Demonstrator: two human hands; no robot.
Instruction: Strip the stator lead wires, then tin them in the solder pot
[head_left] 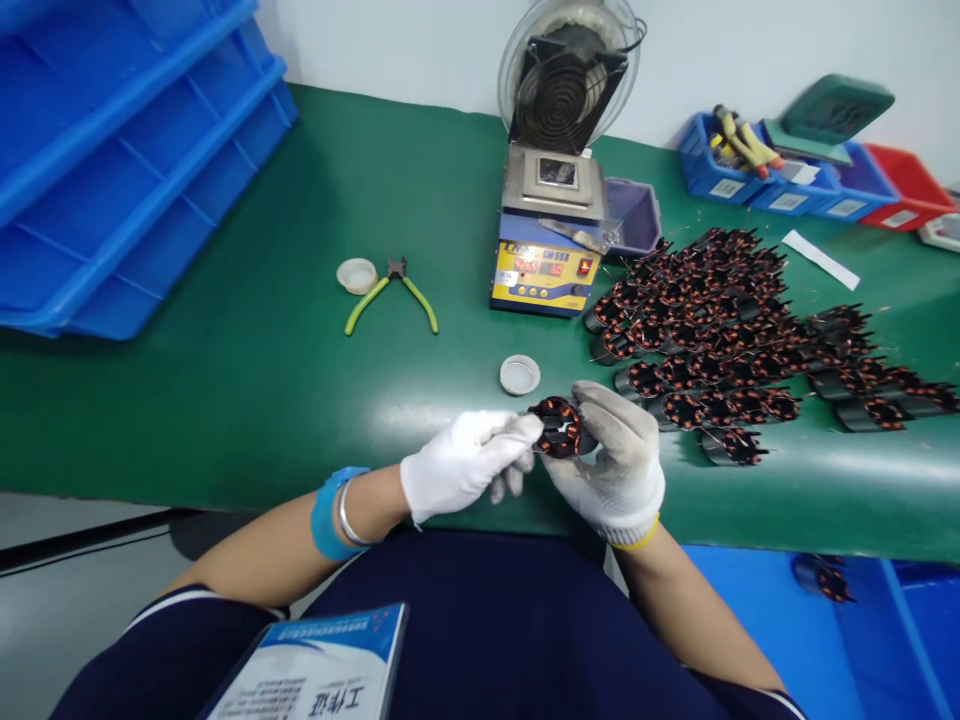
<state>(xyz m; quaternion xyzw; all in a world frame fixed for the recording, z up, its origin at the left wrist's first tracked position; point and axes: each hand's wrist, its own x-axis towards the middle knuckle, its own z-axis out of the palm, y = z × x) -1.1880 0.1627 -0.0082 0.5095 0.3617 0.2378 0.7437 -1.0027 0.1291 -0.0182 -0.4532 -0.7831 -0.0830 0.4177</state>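
Note:
Both my hands wear white gloves and meet over the near edge of the green bench. My right hand cradles a round black stator with copper windings, its fingers curled round the part. My left hand is closed in a pinch at the stator's left rim; what it pinches is too small to make out. A blue band and a bangle sit on my left wrist.
A big heap of similar wound stators lies to the right. Behind stands a solder pot with a fan. Green-handled cutters, two small white cups, stacked blue crates and small parts bins surround it.

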